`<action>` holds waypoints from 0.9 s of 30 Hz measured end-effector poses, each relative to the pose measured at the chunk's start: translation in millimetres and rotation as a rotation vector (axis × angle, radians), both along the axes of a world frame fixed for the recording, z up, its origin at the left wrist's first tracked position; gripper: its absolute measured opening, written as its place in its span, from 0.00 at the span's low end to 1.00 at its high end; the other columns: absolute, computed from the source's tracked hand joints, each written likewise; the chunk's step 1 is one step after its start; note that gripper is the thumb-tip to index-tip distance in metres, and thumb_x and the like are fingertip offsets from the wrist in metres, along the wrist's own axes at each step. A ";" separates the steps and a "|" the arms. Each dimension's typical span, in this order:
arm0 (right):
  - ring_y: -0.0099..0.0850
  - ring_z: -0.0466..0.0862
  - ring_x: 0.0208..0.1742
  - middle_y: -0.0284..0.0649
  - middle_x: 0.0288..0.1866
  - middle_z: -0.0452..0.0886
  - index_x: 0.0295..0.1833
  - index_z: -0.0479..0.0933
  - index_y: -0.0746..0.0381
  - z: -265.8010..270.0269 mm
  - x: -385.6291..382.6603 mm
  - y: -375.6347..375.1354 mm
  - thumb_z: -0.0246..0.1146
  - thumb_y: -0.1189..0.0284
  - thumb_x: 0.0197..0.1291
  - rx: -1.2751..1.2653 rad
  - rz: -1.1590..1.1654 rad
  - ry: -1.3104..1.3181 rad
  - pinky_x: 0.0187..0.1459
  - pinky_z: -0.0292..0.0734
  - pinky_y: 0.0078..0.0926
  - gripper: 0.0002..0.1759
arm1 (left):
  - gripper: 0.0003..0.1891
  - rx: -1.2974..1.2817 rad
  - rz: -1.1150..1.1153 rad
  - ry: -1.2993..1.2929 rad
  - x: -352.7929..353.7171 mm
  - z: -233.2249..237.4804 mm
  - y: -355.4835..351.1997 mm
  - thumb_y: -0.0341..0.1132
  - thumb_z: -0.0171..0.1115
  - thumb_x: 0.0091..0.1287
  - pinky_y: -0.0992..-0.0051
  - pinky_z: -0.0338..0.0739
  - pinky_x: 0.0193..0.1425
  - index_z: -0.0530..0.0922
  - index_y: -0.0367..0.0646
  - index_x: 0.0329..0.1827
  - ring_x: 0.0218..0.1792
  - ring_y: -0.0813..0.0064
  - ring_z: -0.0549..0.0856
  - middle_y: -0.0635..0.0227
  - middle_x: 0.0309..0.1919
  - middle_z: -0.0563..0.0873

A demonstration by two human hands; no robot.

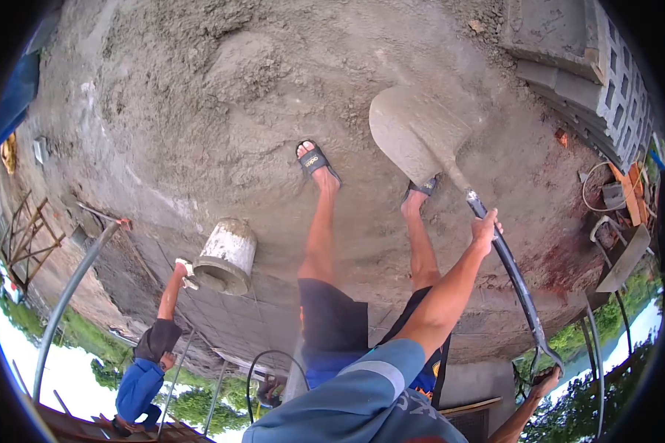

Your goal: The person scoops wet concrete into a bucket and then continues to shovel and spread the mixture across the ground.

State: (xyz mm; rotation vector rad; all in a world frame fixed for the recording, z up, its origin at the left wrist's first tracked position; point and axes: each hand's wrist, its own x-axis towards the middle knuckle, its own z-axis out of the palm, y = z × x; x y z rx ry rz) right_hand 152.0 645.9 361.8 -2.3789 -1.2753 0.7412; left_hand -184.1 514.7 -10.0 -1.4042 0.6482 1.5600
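A long-handled shovel (414,136) with a grey, cement-coated blade is in both my hands. My left hand (486,225) is closed around the black shaft (513,273), a little behind the metal socket. At the far end, my right hand (545,384) is wrapped around the D-shaped grip, low at the right edge of the view. The blade is over the wet grey mix (258,74), just in front of my right sandal (420,193) and partly covering it. My left sandal (319,159) stands on the mix.
A cement-smeared bucket (229,247) is to my left, beside another person (144,380) in a blue top. Hollow blocks (621,96) are stacked at the upper right. Metal poles (77,295) rise at the left; a wheelbarrow-like tray (624,258) is at the right.
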 end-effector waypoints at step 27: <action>0.23 0.67 0.12 0.32 0.14 0.67 0.22 0.69 0.59 -268.7 -274.0 -216.3 0.59 0.66 0.63 -0.144 0.225 0.093 0.14 0.60 0.23 0.17 | 0.06 -0.359 -0.004 0.261 -284.7 -104.6 -325.7 0.28 0.59 0.63 0.69 0.76 0.25 0.71 0.38 0.35 0.22 0.72 0.76 0.67 0.23 0.73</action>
